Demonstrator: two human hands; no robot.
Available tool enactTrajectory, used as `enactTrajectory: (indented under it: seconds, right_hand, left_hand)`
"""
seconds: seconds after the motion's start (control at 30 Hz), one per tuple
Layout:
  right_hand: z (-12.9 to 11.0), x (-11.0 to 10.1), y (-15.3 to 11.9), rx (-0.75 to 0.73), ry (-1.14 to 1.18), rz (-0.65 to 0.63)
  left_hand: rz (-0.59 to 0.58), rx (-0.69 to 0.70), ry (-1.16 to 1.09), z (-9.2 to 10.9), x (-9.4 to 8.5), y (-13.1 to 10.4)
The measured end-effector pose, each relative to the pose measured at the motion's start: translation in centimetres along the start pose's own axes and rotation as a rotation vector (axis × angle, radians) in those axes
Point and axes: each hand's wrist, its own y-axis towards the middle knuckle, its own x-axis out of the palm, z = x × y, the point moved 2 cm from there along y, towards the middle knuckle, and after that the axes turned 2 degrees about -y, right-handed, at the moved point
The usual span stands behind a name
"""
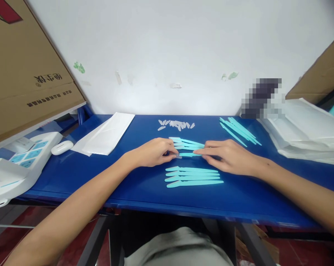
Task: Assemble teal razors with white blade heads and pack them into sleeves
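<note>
Between my hands a turquoise stick (188, 154) lies across, low over the blue table. My left hand (155, 152) pinches a small clear cap (179, 156) at the stick's left end. The fingers of my right hand (228, 155) are on its right end, thumb and forefinger closed around it. Just behind are a few more turquoise sticks (187, 142), partly behind my right fingers. Nearer to me, several turquoise sticks (194, 177) lie in a row, side by side. Small clear caps (178, 125) form a loose pile near the wall.
White paper sheets (105, 135) lie at the left, beside a white power strip (30, 159) and a white case (61, 147). Further turquoise sticks (239, 131) and stacked white bags (311, 129) are at the right. A cardboard box (30, 70) stands at the left.
</note>
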Motion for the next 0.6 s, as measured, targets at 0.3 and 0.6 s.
enactTrajectory:
  seconds: [0.3,0.6]
  right_hand:
    - [-0.4,0.4,0.0,-0.046,-0.055,-0.041]
    - [-1.1,1.2,0.3,-0.034,-0.014,-0.005]
  left_hand:
    - [0.072,0.025,-0.044,0.1,1.1,0.5]
    - [0.166,0.029,-0.059,0.5,2.5,1.2]
